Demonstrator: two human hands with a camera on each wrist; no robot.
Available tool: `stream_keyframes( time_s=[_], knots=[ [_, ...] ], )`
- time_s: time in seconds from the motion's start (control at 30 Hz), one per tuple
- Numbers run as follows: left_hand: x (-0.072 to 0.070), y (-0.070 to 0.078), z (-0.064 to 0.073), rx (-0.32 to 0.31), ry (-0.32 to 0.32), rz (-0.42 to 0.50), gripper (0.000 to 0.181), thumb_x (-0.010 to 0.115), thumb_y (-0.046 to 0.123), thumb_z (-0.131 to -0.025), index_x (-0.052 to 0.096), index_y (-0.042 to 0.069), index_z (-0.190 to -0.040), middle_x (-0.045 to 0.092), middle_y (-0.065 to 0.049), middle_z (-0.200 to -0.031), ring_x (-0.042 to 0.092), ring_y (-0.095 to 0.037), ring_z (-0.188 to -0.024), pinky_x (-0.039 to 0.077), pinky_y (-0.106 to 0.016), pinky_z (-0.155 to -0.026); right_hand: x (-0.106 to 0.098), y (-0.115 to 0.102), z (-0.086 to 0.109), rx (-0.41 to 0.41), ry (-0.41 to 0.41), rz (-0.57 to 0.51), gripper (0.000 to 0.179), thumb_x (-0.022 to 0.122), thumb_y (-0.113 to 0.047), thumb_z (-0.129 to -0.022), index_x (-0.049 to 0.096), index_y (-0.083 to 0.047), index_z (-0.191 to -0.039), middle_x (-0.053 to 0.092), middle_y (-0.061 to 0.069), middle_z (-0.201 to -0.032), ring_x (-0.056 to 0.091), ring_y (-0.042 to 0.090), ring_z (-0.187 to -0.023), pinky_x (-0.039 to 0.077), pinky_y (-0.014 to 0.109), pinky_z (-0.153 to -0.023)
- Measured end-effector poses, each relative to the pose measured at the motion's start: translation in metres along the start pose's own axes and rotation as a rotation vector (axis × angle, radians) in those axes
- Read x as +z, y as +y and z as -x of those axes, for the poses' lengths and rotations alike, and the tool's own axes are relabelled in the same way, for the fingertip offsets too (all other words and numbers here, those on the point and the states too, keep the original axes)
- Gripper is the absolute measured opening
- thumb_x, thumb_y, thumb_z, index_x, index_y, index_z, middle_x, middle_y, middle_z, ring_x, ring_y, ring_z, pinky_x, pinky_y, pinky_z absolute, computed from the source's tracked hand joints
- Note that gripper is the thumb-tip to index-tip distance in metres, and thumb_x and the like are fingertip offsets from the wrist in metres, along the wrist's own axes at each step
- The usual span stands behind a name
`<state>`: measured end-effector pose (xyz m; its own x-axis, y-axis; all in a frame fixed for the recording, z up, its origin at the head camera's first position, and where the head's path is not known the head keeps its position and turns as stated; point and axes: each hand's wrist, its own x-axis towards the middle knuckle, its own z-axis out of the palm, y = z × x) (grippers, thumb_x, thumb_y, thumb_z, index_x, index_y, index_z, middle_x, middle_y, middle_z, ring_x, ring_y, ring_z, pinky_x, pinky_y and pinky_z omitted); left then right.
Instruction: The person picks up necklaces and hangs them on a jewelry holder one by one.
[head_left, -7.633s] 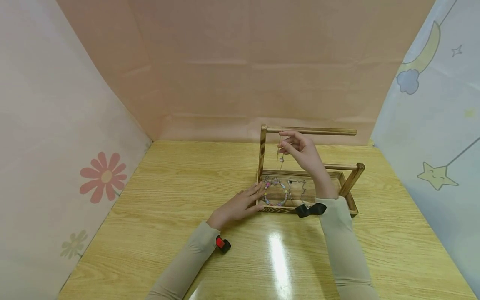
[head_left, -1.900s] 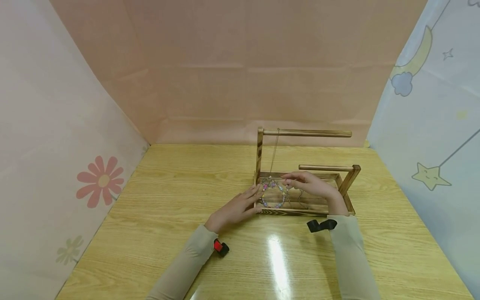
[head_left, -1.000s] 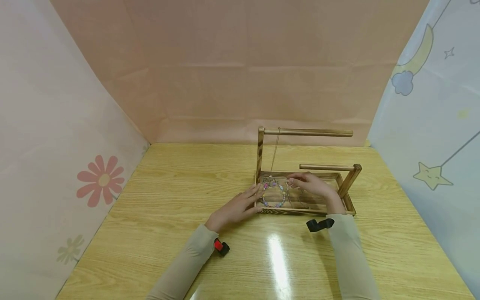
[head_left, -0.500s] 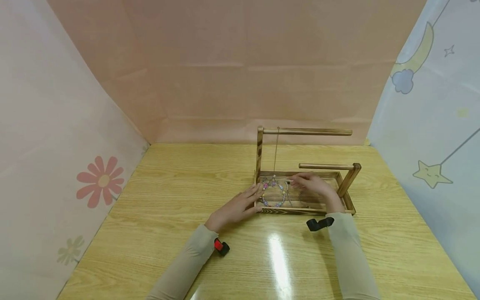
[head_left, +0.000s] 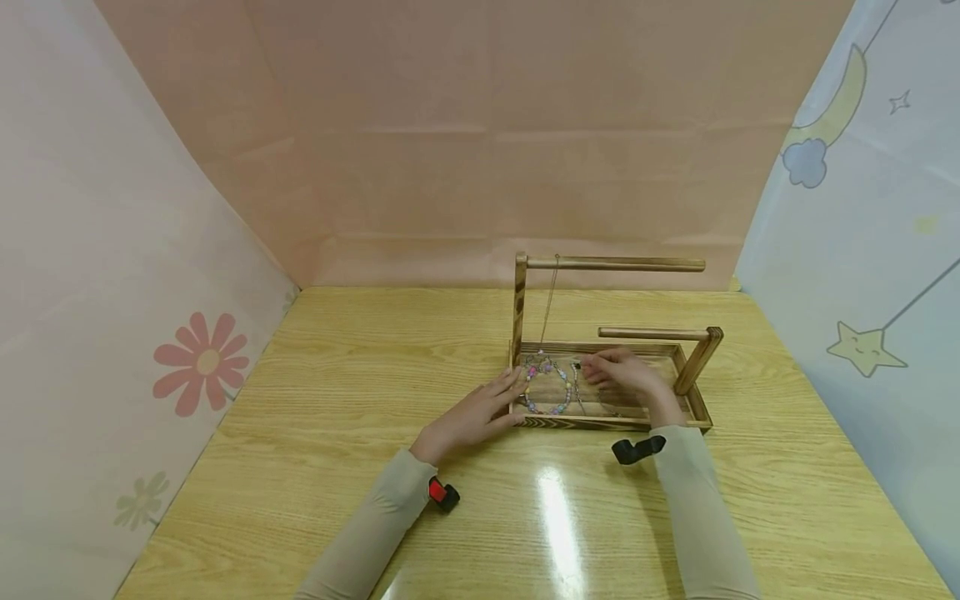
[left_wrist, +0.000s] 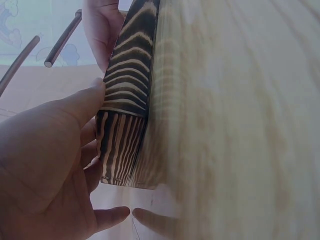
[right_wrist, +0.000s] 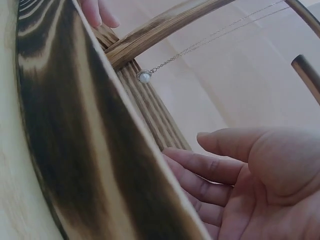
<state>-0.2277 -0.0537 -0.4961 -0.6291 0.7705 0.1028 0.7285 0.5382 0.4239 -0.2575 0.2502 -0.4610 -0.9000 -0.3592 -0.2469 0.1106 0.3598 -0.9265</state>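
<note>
My left hand (head_left: 474,418) rests nearly straight-fingered on the left end of the tray (head_left: 592,423). My right hand (head_left: 626,377) dips inside, thumb apart from loosely bent fingers, gripping nothing I can see; I can't tell if it touches the chain (head_left: 577,388) lying just beside it.
</note>
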Motion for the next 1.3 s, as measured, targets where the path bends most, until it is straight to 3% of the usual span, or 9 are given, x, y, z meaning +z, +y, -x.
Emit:
stream_keyframes(
  time_s=[0.3, 0.5, 0.77, 1.03, 1.3],
  knots=[
    [0.000, 0.000, 0.000, -0.001, 0.005, 0.003, 0.061, 0.033, 0.044, -0.092, 0.009, 0.018, -0.142, 0.000, -0.001, -0.148, 0.004, -0.023, -0.135, 0.019, -0.052, -0.102, 0.003, 0.003, -0.004, 0.052, 0.044, 0.035, 0.043, 0.041, -0.024, -0.094, 0.049, 0.014, -0.113, 0.054, 0.029, -0.109, 0.055, 0.037, -0.097, 0.046, 0.041, -0.083],
    [-0.001, 0.001, 0.000, 0.003, -0.004, 0.002, 0.061, 0.034, 0.043, -0.093, 0.009, 0.017, -0.142, 0.000, -0.002, -0.148, 0.003, -0.022, -0.135, 0.019, -0.050, -0.103, 0.007, 0.005, -0.004, 0.027, 0.077, 0.128, 0.041, 0.041, -0.023, -0.094, 0.051, 0.013, -0.111, 0.057, 0.027, -0.102, 0.058, 0.032, -0.089, 0.050, 0.038, -0.076],
    [0.001, 0.000, -0.001, 0.009, 0.006, -0.015, 0.060, 0.034, 0.043, -0.092, 0.009, 0.019, -0.142, 0.000, -0.002, -0.148, 0.002, -0.022, -0.135, 0.019, -0.048, -0.103, 0.010, 0.010, -0.009, 0.009, 0.086, 0.164, 0.036, 0.043, -0.017, -0.093, 0.051, 0.013, -0.111, 0.059, 0.023, -0.094, 0.060, 0.025, -0.079, 0.051, 0.033, -0.068],
    [0.001, -0.001, -0.002, 0.004, 0.004, -0.012, 0.060, 0.034, 0.043, -0.092, 0.002, 0.026, -0.141, 0.001, -0.002, -0.148, 0.002, -0.023, -0.135, 0.018, -0.048, -0.104, 0.017, 0.006, -0.013, 0.050, 0.158, 0.261, 0.036, 0.049, -0.025, -0.090, 0.058, 0.008, -0.102, 0.061, 0.017, -0.083, 0.059, 0.020, -0.070, 0.051, 0.030, -0.060],
    [0.000, 0.001, -0.002, -0.028, -0.004, 0.002, 0.062, 0.033, 0.045, -0.092, 0.009, 0.018, -0.142, 0.001, -0.002, -0.148, 0.003, -0.021, -0.135, 0.017, -0.052, -0.103, 0.028, 0.003, -0.013, 0.124, 0.238, 0.287, 0.030, 0.056, -0.030, -0.086, 0.060, 0.000, -0.091, 0.057, 0.011, -0.071, 0.048, 0.015, -0.053, 0.043, 0.028, -0.048]
  ],
)
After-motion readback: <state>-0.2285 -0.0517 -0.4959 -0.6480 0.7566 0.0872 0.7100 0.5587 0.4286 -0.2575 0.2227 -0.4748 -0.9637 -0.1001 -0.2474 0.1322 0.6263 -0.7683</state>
